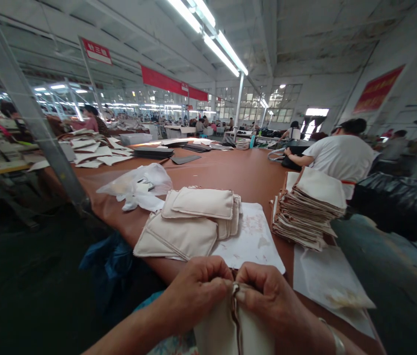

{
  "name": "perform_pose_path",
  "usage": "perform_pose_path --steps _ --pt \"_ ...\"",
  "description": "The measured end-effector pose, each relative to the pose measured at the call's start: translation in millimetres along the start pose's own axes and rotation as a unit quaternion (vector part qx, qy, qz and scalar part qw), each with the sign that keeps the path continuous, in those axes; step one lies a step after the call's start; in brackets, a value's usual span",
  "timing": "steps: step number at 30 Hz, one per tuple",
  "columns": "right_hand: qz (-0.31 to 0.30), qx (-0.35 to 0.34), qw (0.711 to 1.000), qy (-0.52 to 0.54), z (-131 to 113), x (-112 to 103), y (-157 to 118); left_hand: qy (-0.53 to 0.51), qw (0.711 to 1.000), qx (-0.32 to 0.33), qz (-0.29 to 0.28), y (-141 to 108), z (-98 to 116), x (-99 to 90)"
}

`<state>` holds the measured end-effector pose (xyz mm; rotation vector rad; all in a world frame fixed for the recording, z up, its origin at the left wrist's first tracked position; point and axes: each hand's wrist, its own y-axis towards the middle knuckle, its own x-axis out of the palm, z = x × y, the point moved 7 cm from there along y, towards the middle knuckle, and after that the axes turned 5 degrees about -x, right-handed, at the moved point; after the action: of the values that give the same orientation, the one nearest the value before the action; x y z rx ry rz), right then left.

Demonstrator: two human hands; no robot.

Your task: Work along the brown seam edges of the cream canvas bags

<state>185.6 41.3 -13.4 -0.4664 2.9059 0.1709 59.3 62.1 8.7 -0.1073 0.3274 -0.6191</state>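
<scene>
Close to my body, over the near table edge, a cream sewn fabric piece [216,328] hangs with a brown-edged seam running down its middle. My left hand [208,283] pinches its top edge on one side of the seam. On the other side my right hand [263,291] grips the same edge, thumb pressed beside the seam. Both sets of fingers are closed and nearly meet. Just beyond, several flat cream padded pieces [182,231] lie in a loose pile, partly on a white sheet [255,236] with reddish marks.
The brown-covered table [230,170] carries a tall stack of cream pieces [308,212] at right, a clear plastic bag [140,185] at left, and dark sheets [153,153] farther back. A metal post [42,118] rises at left. A person in a white shirt [341,153] works at the right.
</scene>
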Motion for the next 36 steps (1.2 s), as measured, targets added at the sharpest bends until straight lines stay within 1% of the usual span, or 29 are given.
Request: perform_pose_path --steps 2,3,5,7,8,12,17,18,19,20,21,22,23,25,26,27,29,32,33,36 --pt "0.004 0.001 1.000 -0.011 1.3 -1.9 0.1 0.082 0.994 0.065 0.037 -4.4 11.0 -5.8" --pt "0.008 0.000 1.000 -0.020 1.5 -3.0 0.4 0.127 0.985 0.103 0.055 -7.1 16.9 -7.6" --pt "0.012 -0.010 0.999 -0.047 0.4 -3.7 1.2 0.209 0.960 0.171 0.074 -12.1 25.7 -6.5" --pt "0.013 -0.018 0.997 -0.077 -1.5 -2.5 1.4 0.262 0.939 0.211 0.077 -14.4 28.3 -2.7" --pt "0.015 -0.021 0.996 -0.090 -2.4 -1.7 1.1 0.276 0.934 0.214 0.080 -14.3 27.6 -1.5" --pt "0.031 -0.025 0.992 -0.123 -5.2 0.7 -1.9 0.313 0.926 0.184 0.099 -11.6 23.8 0.8" --pt "0.032 -0.050 0.986 -0.153 -9.0 2.4 -0.5 0.358 0.915 0.161 0.089 -11.1 26.9 5.2" --pt "0.032 -0.057 0.986 -0.151 -10.1 1.8 0.5 0.357 0.917 0.154 0.092 -10.7 27.3 4.2" --pt "0.034 -0.058 0.988 -0.142 -10.8 0.7 1.5 0.343 0.924 0.139 0.095 -9.7 26.4 2.4" --pt "0.034 -0.054 0.991 -0.121 -10.4 -0.4 2.4 0.308 0.940 0.114 0.089 -7.8 23.1 0.6" --pt "0.028 -0.045 0.995 -0.085 -8.8 -0.9 3.1 0.251 0.962 0.080 0.074 -5.4 17.4 -0.4" --pt "0.016 -0.034 0.999 -0.036 -6.5 -0.3 3.6 0.177 0.982 0.043 0.052 -3.0 10.1 -0.1" --pt "0.000 -0.026 0.999 0.020 -4.0 1.2 3.8 0.098 0.995 0.009 0.029 -0.9 2.6 1.6" --pt "-0.034 -0.017 0.991 0.125 0.6 5.4 3.6 -0.029 0.999 -0.030 -0.005 1.9 -8.3 6.3" --pt "-0.046 -0.018 0.986 0.162 2.5 6.9 3.5 -0.063 0.997 -0.033 -0.005 2.9 -10.8 7.2" --pt "-0.052 -0.017 0.981 0.185 4.8 7.6 3.6 -0.074 0.997 -0.030 0.003 3.6 -11.9 6.7" --pt "-0.050 -0.014 0.979 0.198 8.6 6.2 5.0 -0.048 0.998 -0.026 0.033 4.6 -12.1 3.2" --pt "-0.059 -0.032 0.989 0.129 6.9 1.7 10.1 0.048 0.996 -0.011 0.080 6.9 -10.9 -5.7" --pt "-0.069 -0.036 0.992 0.096 5.5 0.6 12.4 0.084 0.993 0.002 0.087 8.8 -11.4 -8.5" --pt "-0.083 -0.039 0.996 0.006 2.7 -2.6 19.2 0.155 0.982 0.087 0.067 16.8 -13.5 -11.9"
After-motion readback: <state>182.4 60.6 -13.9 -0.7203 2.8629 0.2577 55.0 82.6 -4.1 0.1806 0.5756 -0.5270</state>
